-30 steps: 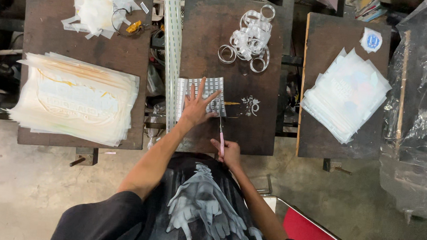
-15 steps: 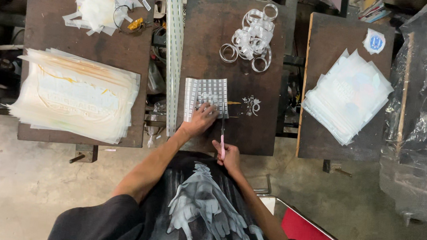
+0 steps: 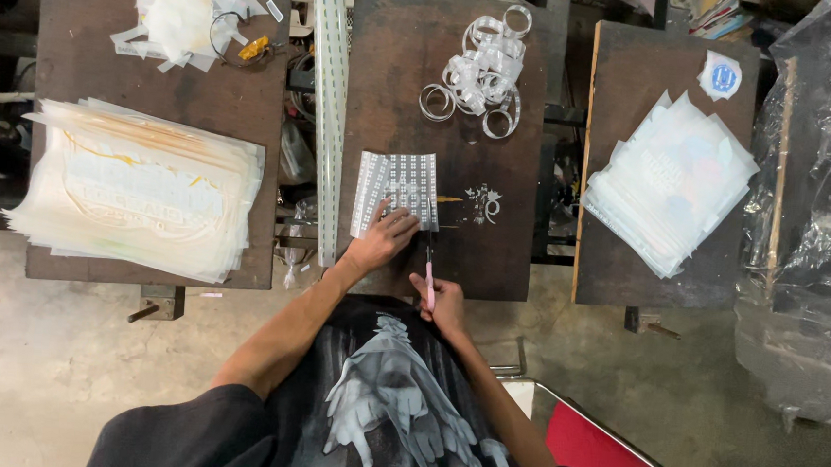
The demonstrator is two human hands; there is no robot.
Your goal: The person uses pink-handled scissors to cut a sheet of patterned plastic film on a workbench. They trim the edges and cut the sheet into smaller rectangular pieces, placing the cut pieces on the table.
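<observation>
My left hand (image 3: 383, 238) presses flat on a small sheet printed with rows of pale squares (image 3: 396, 185), which lies on the middle dark wooden table (image 3: 503, 103). My right hand (image 3: 438, 299) is closed around a thin pink-handled cutting tool (image 3: 429, 266) whose tip meets the sheet's lower right edge. A small cut piece (image 3: 484, 202) lies just right of the sheet.
Curled clear strips (image 3: 482, 72) lie at the back of the middle table. A long strip (image 3: 328, 101) hangs along its left side. The left table holds a thick stack of printed sheets (image 3: 136, 190) and scraps (image 3: 183, 8). The right table holds clear bags (image 3: 668, 178). A red chair (image 3: 605, 452) stands at lower right.
My left hand has slid from the sheet's centre down to its lower right corner. The right hand with the cutting tool has stayed near the table's front edge.
</observation>
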